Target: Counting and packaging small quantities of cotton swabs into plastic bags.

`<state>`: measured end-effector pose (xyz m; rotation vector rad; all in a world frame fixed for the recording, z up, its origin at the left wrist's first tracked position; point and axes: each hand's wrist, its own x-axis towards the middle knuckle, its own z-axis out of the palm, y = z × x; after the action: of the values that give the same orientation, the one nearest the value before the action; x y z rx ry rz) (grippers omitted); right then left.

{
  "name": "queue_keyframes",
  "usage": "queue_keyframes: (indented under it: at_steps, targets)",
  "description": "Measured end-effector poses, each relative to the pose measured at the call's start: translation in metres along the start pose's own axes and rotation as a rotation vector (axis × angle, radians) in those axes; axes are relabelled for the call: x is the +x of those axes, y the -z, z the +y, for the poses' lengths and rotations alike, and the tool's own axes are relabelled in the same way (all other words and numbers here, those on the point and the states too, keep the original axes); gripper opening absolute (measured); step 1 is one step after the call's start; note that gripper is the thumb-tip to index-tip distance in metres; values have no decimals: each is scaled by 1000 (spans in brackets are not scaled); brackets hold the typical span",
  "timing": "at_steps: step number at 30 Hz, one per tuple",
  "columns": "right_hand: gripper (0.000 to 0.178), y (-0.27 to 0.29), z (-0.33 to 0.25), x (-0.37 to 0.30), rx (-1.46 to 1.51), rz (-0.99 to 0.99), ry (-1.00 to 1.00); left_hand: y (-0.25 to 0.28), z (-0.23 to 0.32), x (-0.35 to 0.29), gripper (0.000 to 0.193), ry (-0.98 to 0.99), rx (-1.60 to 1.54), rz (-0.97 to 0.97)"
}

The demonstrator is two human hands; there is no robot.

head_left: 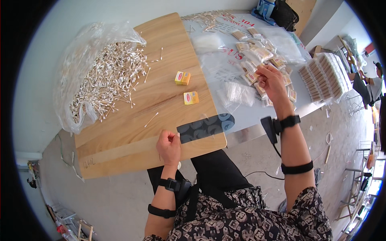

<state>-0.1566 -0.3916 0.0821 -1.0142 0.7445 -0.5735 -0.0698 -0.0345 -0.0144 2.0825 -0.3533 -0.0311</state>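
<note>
At my far left, a clear bag (pixel 70 66) slumps open on the wooden desk (pixel 171 48), full of loose swabs (pixel 116 64), some spilling past its mouth. One lone swab (pixel 151 119) lies nearer my left hand (pixel 169 148), which sits at the desk's front edge. That grip is curled in, thumb against forefinger; I cannot tell whether anything small is inside it.

Just right of it is a dark strip (pixel 205 127) with round shapes on it. Behind that, still farther from me, I have a small yellow stack (pixel 182 78) of cards and a single yellow card (pixel 191 98).

On the grey desk (pixel 259 120), clear sleeves (pixel 240 93) lie left of my right hand (pixel 273 82). Its fingers are bent together over the pile of filled packets (pixel 277 61), at the edge of some clear film; I cannot tell if that grip has hold of a packet.

I judge the step as handling a packet at the pile, either setting down or picking up. The next move calls for a light pinch there, so neighbours aren't dragged along. Right of the pile stands a block (pixel 323 76) of wrapped packets.
</note>
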Motion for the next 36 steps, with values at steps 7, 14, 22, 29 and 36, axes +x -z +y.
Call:
queue_keyframes:
  at_steps: [7,14,22,29,36]
  targets:
    - [25,22,107,22,-1074,63,344,0,-2,-1,21,-9,-18,-2]
    - [10,24,141,8,-1162,214,448,0,0,-2,21,-8,-40,8]
    - [9,32,109,-21,-992,242,472,7,20,4,20,73,-78,-66]
    - [11,1,75,-87,-920,-40,444,-35,97,-5,17,-101,-308,-391]
    - [11,-29,72,-124,-912,-222,392,-45,116,-13,17,-31,-256,-519]
